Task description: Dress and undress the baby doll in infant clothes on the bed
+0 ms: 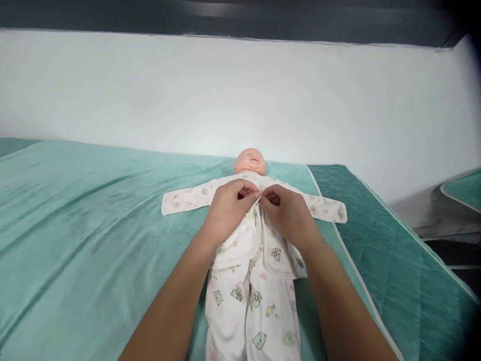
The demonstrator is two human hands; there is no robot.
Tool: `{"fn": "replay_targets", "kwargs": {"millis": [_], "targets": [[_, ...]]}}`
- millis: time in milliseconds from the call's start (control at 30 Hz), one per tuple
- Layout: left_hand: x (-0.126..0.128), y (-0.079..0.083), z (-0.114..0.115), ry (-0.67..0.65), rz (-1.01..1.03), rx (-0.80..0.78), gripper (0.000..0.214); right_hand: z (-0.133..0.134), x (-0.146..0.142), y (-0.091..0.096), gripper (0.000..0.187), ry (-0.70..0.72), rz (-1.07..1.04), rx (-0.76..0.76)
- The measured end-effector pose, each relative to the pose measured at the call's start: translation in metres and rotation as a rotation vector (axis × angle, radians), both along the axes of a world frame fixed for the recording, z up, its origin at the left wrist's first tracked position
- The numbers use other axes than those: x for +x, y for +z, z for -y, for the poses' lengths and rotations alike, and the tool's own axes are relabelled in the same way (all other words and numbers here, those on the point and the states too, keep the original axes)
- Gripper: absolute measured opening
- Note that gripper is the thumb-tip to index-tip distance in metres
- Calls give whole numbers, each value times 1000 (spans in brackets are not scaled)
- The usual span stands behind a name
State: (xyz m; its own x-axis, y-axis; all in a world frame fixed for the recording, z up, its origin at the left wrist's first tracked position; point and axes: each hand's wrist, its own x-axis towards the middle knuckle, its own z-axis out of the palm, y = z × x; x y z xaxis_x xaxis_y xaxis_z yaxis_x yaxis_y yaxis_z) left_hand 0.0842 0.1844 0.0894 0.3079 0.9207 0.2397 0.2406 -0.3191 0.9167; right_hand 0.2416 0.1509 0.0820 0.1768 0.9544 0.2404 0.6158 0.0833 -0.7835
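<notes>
Two printed trouser legs point(227, 301) run off the lower edge, and whatever the long sleeves point(188, 198) hold is hidden. The doll point(250, 161) lies face up on the green sheet point(93, 225), dressed in a white jacket point(235, 245). The left hand point(232, 200) and right hand point(288, 208) nearly meet over its chest, fingertips point(255, 196) pinched on the jacket's front edges, the exact grip obscured; both forearms point(169, 301) angle inward.

Doll point(251, 160), face up on green sheet point(93, 215); printed jacket point(238, 243), front pinched by left hand point(232, 203) and right hand point(288, 209).
</notes>
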Motion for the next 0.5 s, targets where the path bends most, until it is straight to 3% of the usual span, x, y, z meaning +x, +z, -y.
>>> {"fn": "replay_targets", "kwargs": {"millis": [233, 500], "targets": [[-8, 2, -3, -60, 15, -82, 17, 0, 10, 2, 19, 155, -475, -87], [-7, 2, -3, -61, 61, -104, 16, -4, 5, -5, 22, 140, -616, -119]]}}
